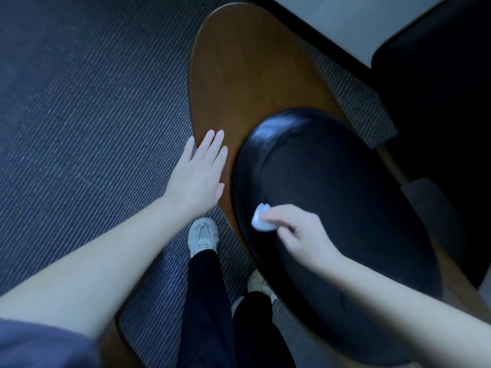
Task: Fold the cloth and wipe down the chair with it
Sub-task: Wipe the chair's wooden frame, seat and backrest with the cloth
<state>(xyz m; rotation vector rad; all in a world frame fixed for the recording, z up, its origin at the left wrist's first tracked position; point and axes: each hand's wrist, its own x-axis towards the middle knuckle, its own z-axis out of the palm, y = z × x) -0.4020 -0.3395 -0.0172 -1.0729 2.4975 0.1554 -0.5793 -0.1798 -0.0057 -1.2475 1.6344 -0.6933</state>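
The chair fills the middle of the head view: a curved brown wooden shell (239,75) with a glossy black padded cushion (332,181) on it. My right hand (300,229) is closed around a small wad of white cloth (261,221) and presses it against the lower left part of the black cushion. My left hand (199,173) lies flat with fingers spread on the wooden edge, just left of the cushion, holding nothing.
Blue-grey striped carpet (79,115) covers the floor on the left. My legs in black trousers and pale sneakers (203,235) stand close to the chair's near edge. A second black padded seat (438,75) and a white wall base lie at the upper right.
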